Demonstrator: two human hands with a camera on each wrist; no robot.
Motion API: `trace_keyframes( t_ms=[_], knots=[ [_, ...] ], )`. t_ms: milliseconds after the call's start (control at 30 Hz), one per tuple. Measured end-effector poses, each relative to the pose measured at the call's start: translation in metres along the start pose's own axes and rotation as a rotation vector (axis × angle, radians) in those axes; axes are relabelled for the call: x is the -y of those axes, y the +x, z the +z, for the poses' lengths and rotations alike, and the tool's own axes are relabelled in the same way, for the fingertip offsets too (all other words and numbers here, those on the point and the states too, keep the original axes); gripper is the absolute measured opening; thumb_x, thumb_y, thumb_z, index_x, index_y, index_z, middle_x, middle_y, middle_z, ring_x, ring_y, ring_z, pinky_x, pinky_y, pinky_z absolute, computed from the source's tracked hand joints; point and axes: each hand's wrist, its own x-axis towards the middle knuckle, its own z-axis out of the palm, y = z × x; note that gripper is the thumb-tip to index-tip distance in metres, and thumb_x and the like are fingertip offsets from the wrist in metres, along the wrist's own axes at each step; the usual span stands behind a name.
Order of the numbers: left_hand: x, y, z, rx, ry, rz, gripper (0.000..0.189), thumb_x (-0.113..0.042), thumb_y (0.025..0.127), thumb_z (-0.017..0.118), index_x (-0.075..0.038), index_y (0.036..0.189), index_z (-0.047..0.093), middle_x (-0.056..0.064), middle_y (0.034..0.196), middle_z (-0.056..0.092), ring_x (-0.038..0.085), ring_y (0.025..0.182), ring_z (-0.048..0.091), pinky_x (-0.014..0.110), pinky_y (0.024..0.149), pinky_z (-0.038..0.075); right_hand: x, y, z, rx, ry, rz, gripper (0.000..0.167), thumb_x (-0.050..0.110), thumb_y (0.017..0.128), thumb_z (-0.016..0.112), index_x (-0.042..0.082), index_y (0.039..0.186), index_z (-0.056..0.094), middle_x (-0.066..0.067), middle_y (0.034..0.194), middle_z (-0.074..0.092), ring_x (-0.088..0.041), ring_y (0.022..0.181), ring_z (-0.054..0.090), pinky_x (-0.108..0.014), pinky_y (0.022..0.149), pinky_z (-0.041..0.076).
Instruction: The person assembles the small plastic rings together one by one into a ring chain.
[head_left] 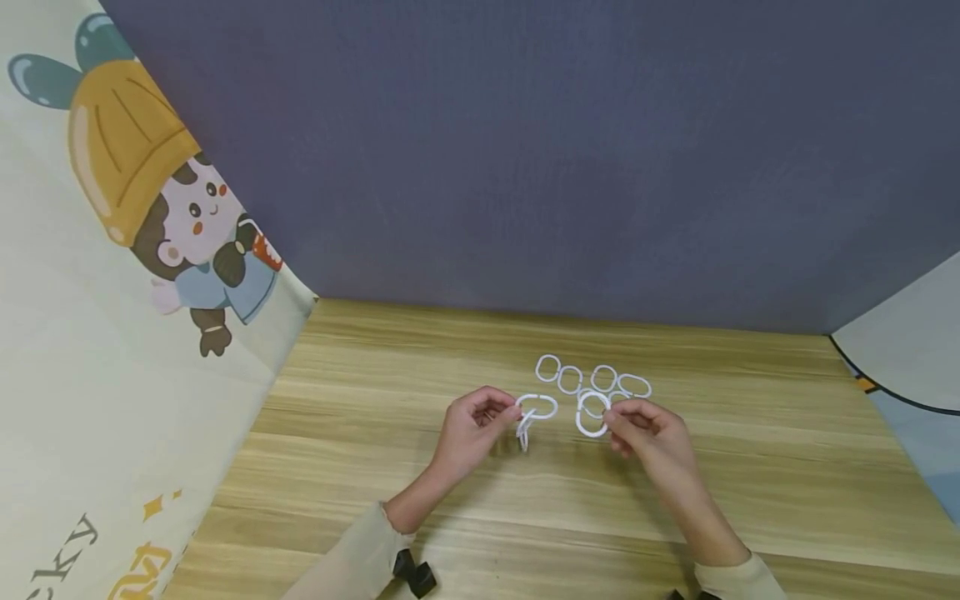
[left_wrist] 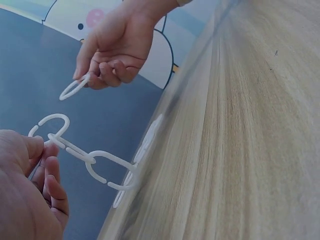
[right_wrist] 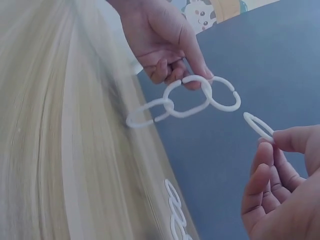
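My left hand (head_left: 474, 429) pinches the top ring of a short chain of white plastic rings (right_wrist: 187, 111). Two more linked rings dangle below it, and each ring shows a small gap in its loop. Facing it, my right hand (head_left: 660, 437) holds a single white oval ring (right_wrist: 258, 127) between thumb and fingertips. A small space parts this ring from the left hand's top ring (head_left: 546, 398) in both wrist views. Behind the hands, several loose white rings (head_left: 570, 380) lie on the table, some partly covered by the right hand's ring in the head view.
The wood-grain table (head_left: 360, 358) meets a dark blue-grey panel (head_left: 525, 167) at the back. On the left stands a pale cloth wall (head_left: 225, 400) with a cartoon figure printed on it. Another printed panel (head_left: 915, 350) borders the right side.
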Motion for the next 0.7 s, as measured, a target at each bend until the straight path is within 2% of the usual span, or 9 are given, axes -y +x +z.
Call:
trace_keyframes(
  t_ms=[200,333,700],
  knots=[
    [-0.001,0.000,0.000,0.001,0.013,-0.002,0.012,-0.003,0.099,0.080,0.006,0.106,0.076,0.022,0.097,0.077,0.005,0.077,0.063,0.018,0.069,0.052,0.002,-0.001,0.006,0.026,0.029,-0.005,0.003,-0.003,0.104,0.071,-0.006,0.106,0.073,-0.004,0.086,0.074,-0.012,0.069,0.064,-0.024,0.062,0.054],
    [-0.002,0.000,0.002,0.005,0.019,0.006,0.012,-0.003,0.099,0.080,0.006,0.106,0.076,0.022,0.097,0.077,0.004,0.077,0.063,0.018,0.070,0.053,0.003,0.000,0.011,0.034,0.058,-0.011,0.006,-0.006,0.103,0.069,-0.003,0.104,0.074,-0.006,0.085,0.074,-0.012,0.067,0.063,-0.023,0.060,0.052],
    [-0.001,-0.001,0.004,0.019,0.038,-0.005,0.010,-0.004,0.099,0.081,0.003,0.106,0.078,0.019,0.096,0.078,0.004,0.077,0.063,0.018,0.068,0.051,0.007,0.004,0.026,0.055,0.072,0.017,0.005,-0.003,0.102,0.073,-0.001,0.099,0.075,-0.004,0.081,0.074,-0.010,0.065,0.062,-0.022,0.059,0.051]
  ],
)
